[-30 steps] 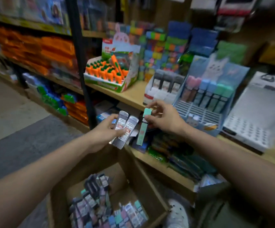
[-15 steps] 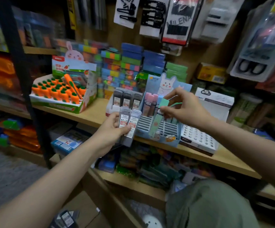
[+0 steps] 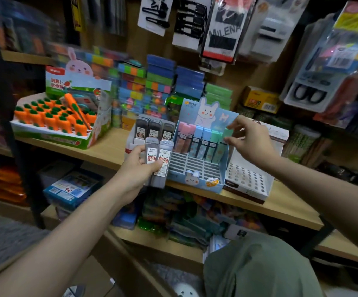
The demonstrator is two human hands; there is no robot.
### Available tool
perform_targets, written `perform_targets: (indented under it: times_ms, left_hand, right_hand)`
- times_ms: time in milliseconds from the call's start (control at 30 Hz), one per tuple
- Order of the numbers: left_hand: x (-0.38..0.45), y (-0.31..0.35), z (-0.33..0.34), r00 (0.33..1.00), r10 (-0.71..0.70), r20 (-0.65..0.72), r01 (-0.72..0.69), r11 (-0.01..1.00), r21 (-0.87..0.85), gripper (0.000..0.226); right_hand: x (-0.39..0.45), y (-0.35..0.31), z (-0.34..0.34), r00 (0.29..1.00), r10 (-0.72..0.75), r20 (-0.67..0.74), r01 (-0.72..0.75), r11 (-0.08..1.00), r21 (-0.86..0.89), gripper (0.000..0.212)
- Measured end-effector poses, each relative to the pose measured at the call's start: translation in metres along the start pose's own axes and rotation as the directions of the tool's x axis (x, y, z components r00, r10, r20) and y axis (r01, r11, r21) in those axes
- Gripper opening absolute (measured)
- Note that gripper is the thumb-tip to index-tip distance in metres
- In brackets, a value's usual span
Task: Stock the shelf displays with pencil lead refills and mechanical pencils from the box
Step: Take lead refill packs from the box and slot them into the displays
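My left hand [image 3: 135, 170] grips two grey lead refill cases [image 3: 157, 159] upright in front of the shelf. Just behind them a white display box [image 3: 131, 144] holds several dark refill cases [image 3: 155, 127]. To its right stands the blue bunny display [image 3: 195, 170] with pink, blue and green cases [image 3: 199, 142] in its back row. My right hand [image 3: 249, 142] pinches the top of a green refill case [image 3: 222, 148] at the right end of that row. Only a cardboard edge [image 3: 128, 262] of the box shows at the bottom.
A carrot eraser display [image 3: 60, 118] stands at the left of the wooden shelf [image 3: 109, 151]. A white tray with round holes [image 3: 246, 179] sits right of the bunny display. Stacked sticky notes [image 3: 158, 82] line the back; packs hang above. My green-clad knee [image 3: 259, 269] is below.
The view has tilted up from the box to the shelf. My right hand carried the green case up and right into the bunny display's back row. My left hand keeps the two grey cases.
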State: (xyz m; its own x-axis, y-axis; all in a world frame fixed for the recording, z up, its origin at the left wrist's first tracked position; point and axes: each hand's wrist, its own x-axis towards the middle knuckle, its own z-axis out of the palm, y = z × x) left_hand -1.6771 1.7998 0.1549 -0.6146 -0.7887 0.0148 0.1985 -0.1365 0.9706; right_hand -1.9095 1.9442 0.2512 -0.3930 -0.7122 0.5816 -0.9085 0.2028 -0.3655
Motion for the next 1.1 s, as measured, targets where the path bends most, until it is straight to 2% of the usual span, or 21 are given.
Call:
perform_targets:
  times_ms: [133,300,533,833,967,1033,1100]
  left_hand:
    - [-0.002,0.0,-0.005,1.0,0.01,0.0,-0.01,1.0,0.008,0.036]
    - [-0.005,-0.004,-0.007,0.999,0.025,-0.023,-0.024,0.999,0.029,0.038]
    - [-0.001,-0.01,-0.002,0.999,0.03,-0.018,-0.029,0.999,0.046,0.043]
    - [0.002,-0.01,0.0,1.0,0.023,0.012,-0.023,0.999,0.032,0.044]
    - [-0.001,-0.009,0.002,0.999,0.027,0.034,-0.027,1.0,0.006,0.042]
    - [-0.002,-0.007,0.002,0.998,0.022,0.054,-0.022,1.0,-0.008,0.042]
    - [-0.002,-0.005,0.001,0.998,0.02,0.068,-0.018,1.0,-0.019,0.042]
  right_hand:
    - [0.0,0.003,0.015,1.0,-0.01,0.012,0.01,1.0,0.008,0.028]
    - [-0.004,0.01,0.027,0.999,0.049,0.013,-0.049,0.999,0.019,0.024]
    - [0.001,0.011,0.04,0.995,0.089,-0.036,-0.085,0.992,0.098,0.023]
    - [0.005,0.012,0.053,0.992,0.116,-0.05,-0.117,0.993,-0.026,0.022]
    - [0.0,0.012,0.049,0.993,0.113,-0.033,-0.115,0.991,-0.066,0.031]
    - [-0.008,0.007,0.046,0.993,0.09,-0.074,-0.093,0.995,-0.031,0.036]
    - [-0.016,-0.004,0.045,0.994,0.066,-0.087,-0.062,0.997,0.05,0.03]
